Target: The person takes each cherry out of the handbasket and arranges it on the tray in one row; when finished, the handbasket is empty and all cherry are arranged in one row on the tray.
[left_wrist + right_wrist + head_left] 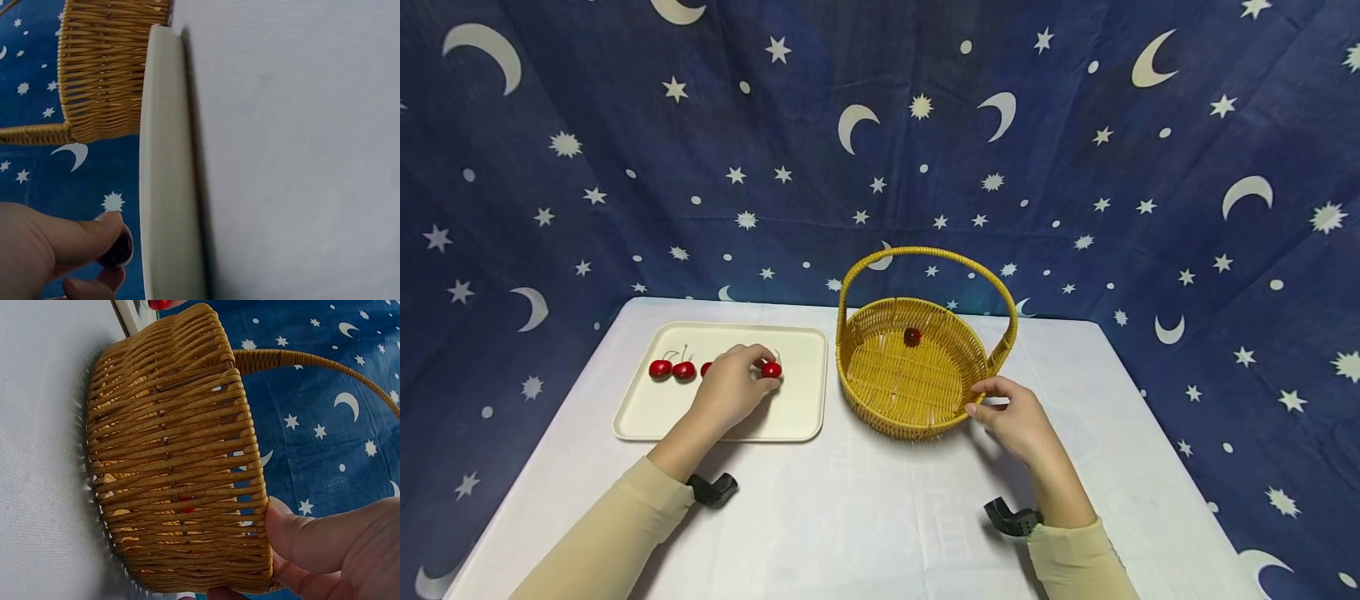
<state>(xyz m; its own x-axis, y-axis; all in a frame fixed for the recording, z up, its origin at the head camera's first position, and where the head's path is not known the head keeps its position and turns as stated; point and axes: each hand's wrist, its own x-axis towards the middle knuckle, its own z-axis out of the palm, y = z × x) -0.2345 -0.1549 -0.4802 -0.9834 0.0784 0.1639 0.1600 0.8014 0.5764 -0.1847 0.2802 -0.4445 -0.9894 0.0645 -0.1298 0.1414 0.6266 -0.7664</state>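
My left hand [733, 387] pinches a red cherry [771, 370] between thumb and fingers over the right part of a cream tray [797, 417]. In the left wrist view that cherry [119, 249] looks dark, level with the tray's rim [164, 156]. Two more cherries lie at the tray's left, and another cherry [706, 367] is partly hidden behind my left hand. My right hand [1015, 417] grips the near right rim of a yellow wicker basket [898, 392], thumb on one side of the rim. Inside the basket, toward its back, lies one dark red cherry [912, 337].
The basket's tall arched handle [928, 250] rises over it. A white cloth [880, 517] covers the table. Behind and at both sides hangs a dark blue curtain [805, 108] with moons and stars. Each wrist wears a black camera mount [713, 490].
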